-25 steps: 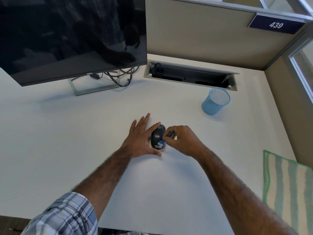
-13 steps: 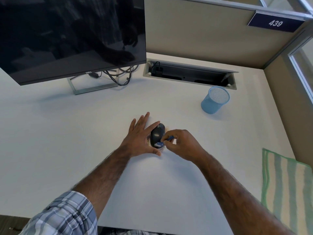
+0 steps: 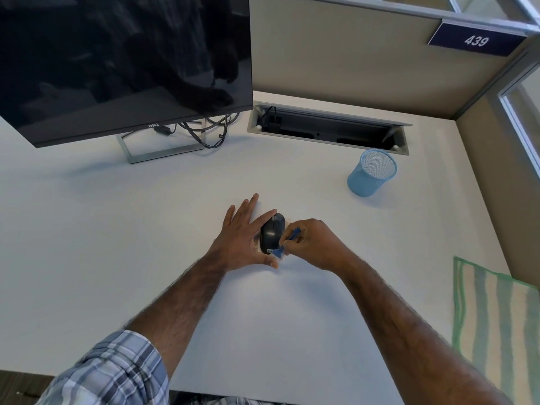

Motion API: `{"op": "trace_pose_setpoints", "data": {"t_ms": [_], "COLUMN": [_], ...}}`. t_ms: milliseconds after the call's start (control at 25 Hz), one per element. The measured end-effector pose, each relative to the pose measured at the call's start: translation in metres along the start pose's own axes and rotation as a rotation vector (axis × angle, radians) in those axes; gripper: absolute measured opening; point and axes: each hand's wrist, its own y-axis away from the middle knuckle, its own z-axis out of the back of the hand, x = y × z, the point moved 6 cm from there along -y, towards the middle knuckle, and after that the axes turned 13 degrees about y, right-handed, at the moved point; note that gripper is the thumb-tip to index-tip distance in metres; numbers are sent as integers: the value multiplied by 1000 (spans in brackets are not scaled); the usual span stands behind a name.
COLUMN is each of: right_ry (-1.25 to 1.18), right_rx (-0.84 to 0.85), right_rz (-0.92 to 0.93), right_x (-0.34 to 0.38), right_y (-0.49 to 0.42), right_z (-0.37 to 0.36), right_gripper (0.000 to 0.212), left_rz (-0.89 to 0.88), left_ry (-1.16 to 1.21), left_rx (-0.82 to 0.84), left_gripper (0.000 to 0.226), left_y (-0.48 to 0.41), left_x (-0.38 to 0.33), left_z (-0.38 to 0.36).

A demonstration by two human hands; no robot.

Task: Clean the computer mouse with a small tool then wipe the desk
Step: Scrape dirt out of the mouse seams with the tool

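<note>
A black computer mouse [image 3: 272, 232] lies on the white desk [image 3: 117, 229] near its middle. My left hand [image 3: 244, 239] rests flat beside it on the left, fingers straight, the index finger and thumb touching the mouse's sides. My right hand [image 3: 314, 244] pinches a small blue brush-like tool [image 3: 285, 245], whose lower end touches the near right edge of the mouse. Pale crumbs lie on the desk around the mouse.
A dark monitor [image 3: 125, 62] on a metal stand fills the back left, with cables behind it. A cable slot [image 3: 327, 130] is set into the desk's back. A blue mesh cup [image 3: 371, 176] stands at the right. A green striped cloth [image 3: 496, 323] lies at the right edge.
The blue tool's tip has slid from the mouse's back surface down to its near right edge. My left hand has stayed in place against the mouse.
</note>
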Motion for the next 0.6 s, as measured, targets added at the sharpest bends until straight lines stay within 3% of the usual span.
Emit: {"op": "trace_pose_setpoints", "data": {"t_ms": [240, 480, 600], "right_ry": [-13, 116, 39], "right_rx": [-90, 12, -94], "right_rz": [11, 35, 50], "right_x": [4, 3, 7], "right_y": [-6, -4, -6], "right_z": [16, 4, 14], "right_gripper": [10, 5, 7], "left_rz": [2, 7, 1], "left_ry": [-30, -12, -49], "left_rx": [-13, -8, -12], "left_gripper": [131, 129, 129], "left_y": [0, 1, 1], "left_x": [-1, -2, -3], "left_z": [0, 1, 1]}}
